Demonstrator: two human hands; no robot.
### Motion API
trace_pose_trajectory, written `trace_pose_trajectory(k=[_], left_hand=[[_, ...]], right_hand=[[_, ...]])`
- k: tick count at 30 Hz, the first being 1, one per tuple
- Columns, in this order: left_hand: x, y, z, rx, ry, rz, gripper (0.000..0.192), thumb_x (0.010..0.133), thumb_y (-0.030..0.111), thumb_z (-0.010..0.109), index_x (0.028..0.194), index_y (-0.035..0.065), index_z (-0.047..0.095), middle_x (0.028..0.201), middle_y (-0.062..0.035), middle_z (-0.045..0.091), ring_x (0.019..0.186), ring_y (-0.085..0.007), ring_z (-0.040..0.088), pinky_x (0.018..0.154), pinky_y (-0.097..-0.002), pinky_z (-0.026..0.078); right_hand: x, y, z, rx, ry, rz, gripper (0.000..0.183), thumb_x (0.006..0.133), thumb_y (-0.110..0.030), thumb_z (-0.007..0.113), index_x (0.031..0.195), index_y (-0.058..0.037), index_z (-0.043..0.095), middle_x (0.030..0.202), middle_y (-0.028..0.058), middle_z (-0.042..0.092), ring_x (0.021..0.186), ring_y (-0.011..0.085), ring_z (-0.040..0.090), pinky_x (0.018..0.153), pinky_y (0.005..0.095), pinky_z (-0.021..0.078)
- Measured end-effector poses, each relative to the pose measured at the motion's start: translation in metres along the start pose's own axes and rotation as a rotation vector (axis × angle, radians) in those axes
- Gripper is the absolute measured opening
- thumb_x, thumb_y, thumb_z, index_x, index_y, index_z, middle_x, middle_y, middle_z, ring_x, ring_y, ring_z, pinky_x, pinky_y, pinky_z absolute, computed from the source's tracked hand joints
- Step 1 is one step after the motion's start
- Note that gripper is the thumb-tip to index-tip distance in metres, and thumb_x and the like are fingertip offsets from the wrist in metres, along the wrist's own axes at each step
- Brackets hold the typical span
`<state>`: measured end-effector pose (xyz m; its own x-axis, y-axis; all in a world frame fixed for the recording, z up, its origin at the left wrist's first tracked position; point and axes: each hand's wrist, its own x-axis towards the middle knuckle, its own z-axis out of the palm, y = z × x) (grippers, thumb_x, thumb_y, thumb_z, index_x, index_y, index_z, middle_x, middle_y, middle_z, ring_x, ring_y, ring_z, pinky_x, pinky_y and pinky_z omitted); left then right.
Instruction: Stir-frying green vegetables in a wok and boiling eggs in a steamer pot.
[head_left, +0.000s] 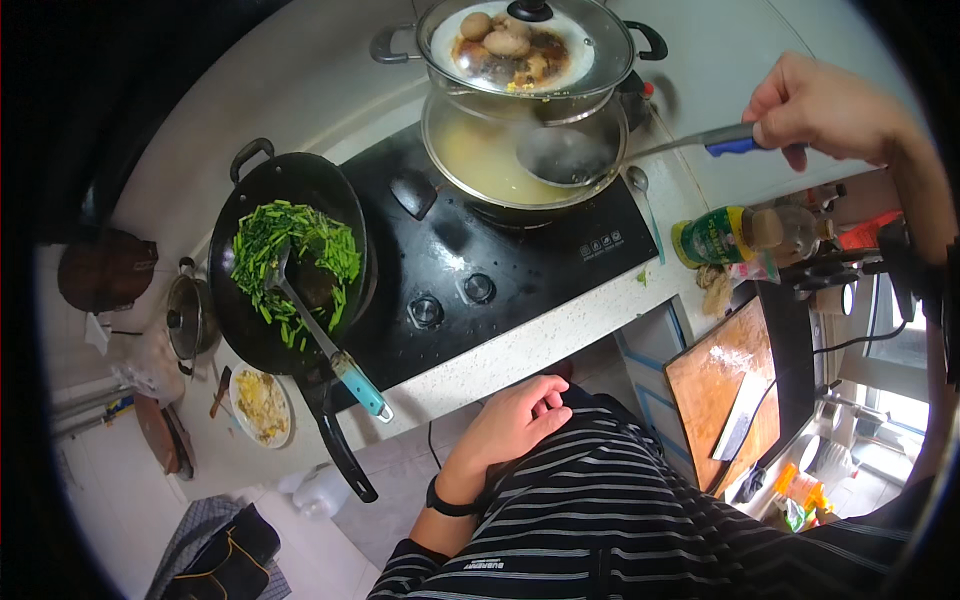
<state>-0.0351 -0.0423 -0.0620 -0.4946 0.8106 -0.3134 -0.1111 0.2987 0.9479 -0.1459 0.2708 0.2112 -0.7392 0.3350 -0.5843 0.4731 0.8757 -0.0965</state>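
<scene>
My right hand (825, 112) grips the grey and blue handle of a ladle (731, 140). The ladle's dark bowl is inside the rim of a metal pot (427, 154) of pale yellow, steaming liquid; whether it touches the liquid I cannot tell. Just behind stands a pot with a glass lid (585, 79), and through the glass show brown round foods on a white plate. My left hand (521, 412) hangs loosely curled before my striped shirt, with nothing visible in it. Chopped green vegetables (330, 240) lie in a black wok (225, 315), where a turquoise-handled spatula (360, 386) rests.
The wok's handle (345, 457) juts past the counter's front edge. A plate of yellow food (241, 379) stands left of the black cooktop (517, 285). To the right are a spoon (638, 180), a green-labelled bottle (709, 236), and a cleaver (739, 416) on a wooden cutting board (694, 375).
</scene>
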Motion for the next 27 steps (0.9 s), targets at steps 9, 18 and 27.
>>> trace_pose_trajectory(k=[9,18,27], left_hand=[[0.008,0.007,0.001,-0.008,-0.034,0.032,0.033,0.082,0.021,0.065,0.106,0.0016,0.054,0.083,-0.009,0.061,0.071,-0.0188,0.059,0.065,-0.0291,0.048],[-0.001,0.004,0.001,0.012,-0.021,0.017,0.036,0.082,0.024,0.064,0.109,0.0013,0.053,0.084,-0.0098,0.062,0.073,-0.0214,0.061,0.066,-0.0307,0.048],[-0.004,0.003,0.006,0.036,-0.045,0.013,0.036,0.084,0.025,0.062,0.11,0.002,0.053,0.086,-0.01,0.061,0.075,-0.0224,0.061,0.066,-0.0304,0.048]], right_hand=[[-0.007,-0.074,-0.01,-0.337,-0.178,0.025,0.033,0.081,-0.027,0.053,0.093,0.0014,0.065,0.085,0.0134,0.066,0.081,0.0249,0.06,0.077,0.0349,0.0456],[0.011,-0.082,0.013,-0.582,-0.025,-0.344,0.028,0.077,-0.017,0.051,0.093,0.0029,0.063,0.09,0.0255,0.062,0.085,0.0362,0.059,0.077,0.0395,0.0462],[0.036,-0.034,0.074,-0.678,0.554,-0.491,0.011,0.078,-0.011,0.06,0.076,-0.0009,0.064,0.068,0.0178,0.061,0.07,0.034,0.061,0.066,0.0428,0.0483]])
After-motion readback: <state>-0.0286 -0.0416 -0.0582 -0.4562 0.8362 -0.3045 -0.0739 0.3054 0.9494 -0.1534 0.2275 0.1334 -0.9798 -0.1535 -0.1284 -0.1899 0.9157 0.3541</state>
